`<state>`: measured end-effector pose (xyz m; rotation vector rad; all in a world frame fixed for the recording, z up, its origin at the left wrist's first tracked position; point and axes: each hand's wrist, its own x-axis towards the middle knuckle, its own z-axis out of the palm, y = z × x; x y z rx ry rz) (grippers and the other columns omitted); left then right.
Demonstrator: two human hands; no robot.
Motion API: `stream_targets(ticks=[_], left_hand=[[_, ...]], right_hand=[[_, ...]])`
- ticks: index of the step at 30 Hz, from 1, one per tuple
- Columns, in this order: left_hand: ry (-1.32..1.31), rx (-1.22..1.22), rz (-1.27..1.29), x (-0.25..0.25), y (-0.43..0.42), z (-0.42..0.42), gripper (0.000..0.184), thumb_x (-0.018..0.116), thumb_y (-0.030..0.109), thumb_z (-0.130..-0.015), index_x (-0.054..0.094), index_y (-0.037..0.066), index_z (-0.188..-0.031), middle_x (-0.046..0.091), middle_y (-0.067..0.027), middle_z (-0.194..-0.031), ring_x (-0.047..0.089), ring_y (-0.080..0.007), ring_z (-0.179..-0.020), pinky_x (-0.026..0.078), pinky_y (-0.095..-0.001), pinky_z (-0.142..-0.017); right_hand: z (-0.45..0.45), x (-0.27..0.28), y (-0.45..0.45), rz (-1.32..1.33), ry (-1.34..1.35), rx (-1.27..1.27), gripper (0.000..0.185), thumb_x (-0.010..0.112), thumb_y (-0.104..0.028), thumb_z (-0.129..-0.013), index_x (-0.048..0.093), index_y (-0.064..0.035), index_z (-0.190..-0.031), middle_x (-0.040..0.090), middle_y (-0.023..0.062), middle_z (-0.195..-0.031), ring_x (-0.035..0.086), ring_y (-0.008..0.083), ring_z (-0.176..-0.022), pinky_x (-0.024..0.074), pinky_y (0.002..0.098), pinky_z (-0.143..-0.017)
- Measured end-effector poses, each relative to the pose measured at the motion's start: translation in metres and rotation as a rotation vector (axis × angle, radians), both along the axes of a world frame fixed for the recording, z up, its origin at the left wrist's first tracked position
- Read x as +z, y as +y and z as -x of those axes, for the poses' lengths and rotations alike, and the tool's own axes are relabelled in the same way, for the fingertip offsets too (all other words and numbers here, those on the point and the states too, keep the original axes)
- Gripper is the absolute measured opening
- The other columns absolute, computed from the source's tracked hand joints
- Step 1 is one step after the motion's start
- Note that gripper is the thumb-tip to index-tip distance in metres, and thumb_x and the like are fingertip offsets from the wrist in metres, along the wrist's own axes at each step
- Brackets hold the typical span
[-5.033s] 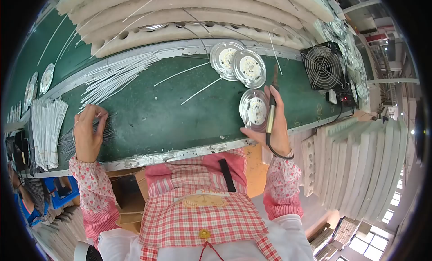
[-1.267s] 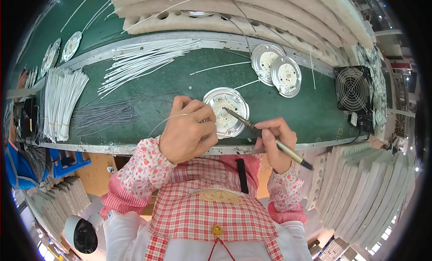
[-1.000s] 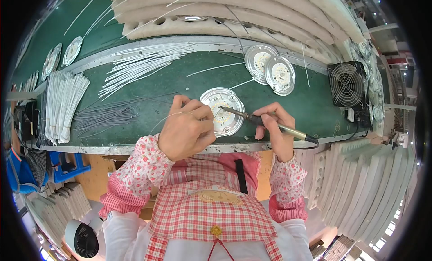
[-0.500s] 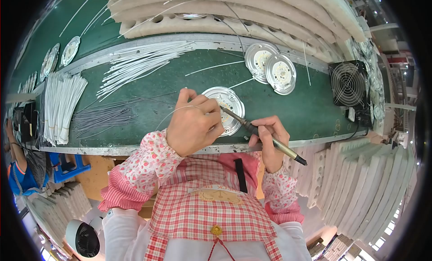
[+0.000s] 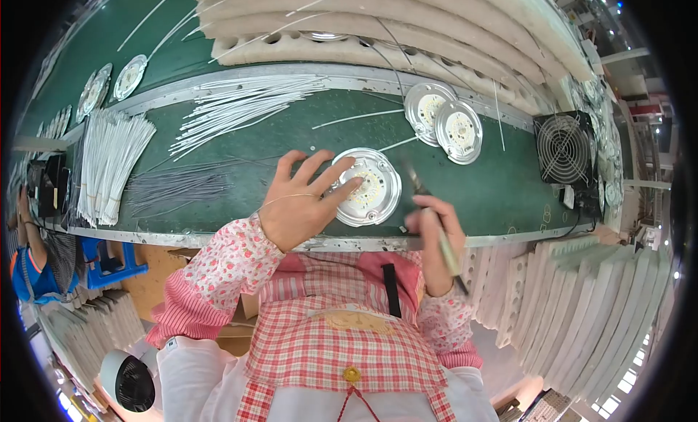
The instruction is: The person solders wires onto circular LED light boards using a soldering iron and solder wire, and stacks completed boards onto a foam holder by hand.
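Observation:
My left hand [image 5: 294,207] is open, its fingers spread, with the thumb side and index fingertip on the round metal LED disc [image 5: 376,212]. A thin pale strand runs across the back of this hand; where it ends I cannot tell. My right hand [image 5: 438,236] is closed around a soldering iron [image 5: 445,253]. The iron's tip points up and away, right of the disc and apart from it, smeared by motion. Two more LED discs [image 5: 460,133] overlap farther back on the green bench, with white wires near them.
Loose white wires [image 5: 243,109], a white wire bundle [image 5: 113,167] and grey wires [image 5: 178,189] lie to the left. Pale foam trays [image 5: 378,14] are stacked at the back. A fan [image 5: 564,148] stands at the right end. Another person's arm [image 5: 33,233] shows far left.
My left hand has unfolded from a pinch over the disc to spread fingers at its left side. My right hand has drawn the soldering iron off the disc and turned it more upright.

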<state>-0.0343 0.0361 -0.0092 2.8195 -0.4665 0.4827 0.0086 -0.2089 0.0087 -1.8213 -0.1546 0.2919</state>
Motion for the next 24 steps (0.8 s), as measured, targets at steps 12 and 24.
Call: stream_targets(ticks=[12, 24], left_hand=[[-0.093, 0.454, 0.2, -0.006, 0.087, -0.059, 0.02, 0.074, 0.011, -0.082, 0.067, 0.009, -0.101, 0.066, -0.0074, -0.097, 0.062, -0.0288, -0.093, 0.042, -0.0416, -0.085], [-0.069, 0.29, 0.712, 0.05, 0.062, -0.04, 0.011, 0.071, 0.007, -0.089, 0.075, 0.006, -0.099, 0.069, -0.0046, -0.082, 0.059, -0.0124, -0.068, 0.046, -0.0264, -0.066]], right_hand=[[0.024, -0.003, 0.002, 0.636, -0.763, 0.341, 0.081, 0.089, -0.039, -0.068, 0.054, -0.007, -0.134, 0.057, 0.0203, -0.126, 0.052, 0.0415, -0.122, 0.0369, 0.0542, -0.102], [0.003, 0.029, 0.004, 0.203, -0.026, -0.02, 0.034, 0.073, -0.01, -0.089, 0.063, -0.0035, -0.12, 0.071, 0.0109, -0.098, 0.069, 0.0161, -0.082, 0.0535, 0.0267, -0.073]])
